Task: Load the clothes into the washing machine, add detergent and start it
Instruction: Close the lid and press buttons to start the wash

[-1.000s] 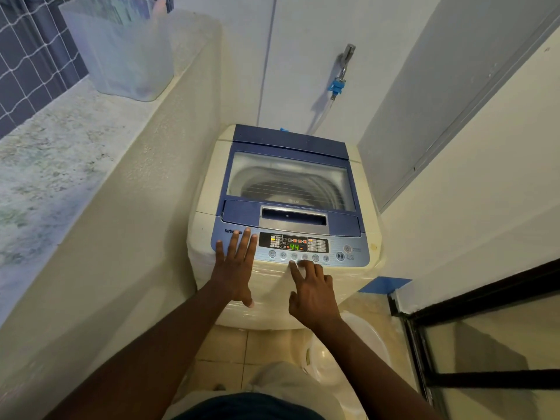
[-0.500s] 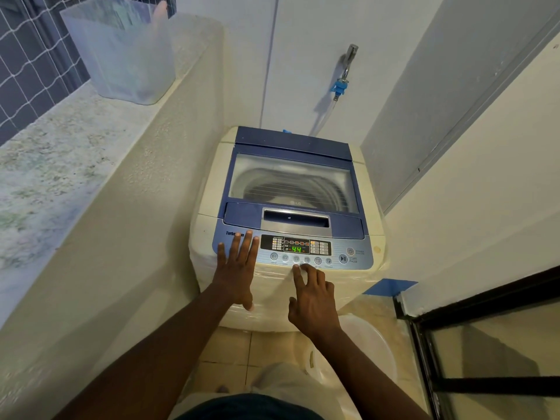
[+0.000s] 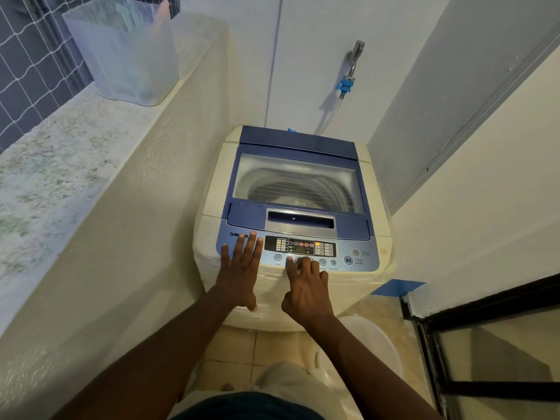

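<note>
One top-loading washing machine (image 3: 212, 189) stands in the corner of a narrow cream-walled nook, its blue-framed lid (image 3: 298, 147) closed flat; the ribbed drum shows through the clear window, though what lies inside cannot be made out. Along the front edge runs the blue control panel (image 3: 368, 253), whose display (image 3: 300, 247) is lit with red and yellow marks, and the power button (image 3: 355, 252) and start/pause button (image 3: 348, 260) sit at its right end. The left hand (image 3: 241, 274) lies flat with fingers straight and slightly spread on the panel's left end, gripping nothing. The right hand (image 3: 306, 291) holds nothing either: its index finger reaches out to touch the row of round buttons under the display, and the other fingers are loosely bent beside it. Behind the machine a metal tap (image 3: 357, 53) on the white wall carries a blue connector (image 3: 345, 84) and a clear hose (image 3: 328, 116) running down. To the left a speckled stone ledge (image 3: 60, 165) tops a textured wall and bears a translucent plastic container (image 3: 127, 53), with netting (image 3: 24, 56) beyond. Beige floor tiles (image 3: 236, 347) show below, a white basin (image 3: 372, 347) rests near the machine's front right corner, blue tape (image 3: 397, 287) marks the skirting, and a black-framed glass door (image 3: 485, 359) stands at the right.
</note>
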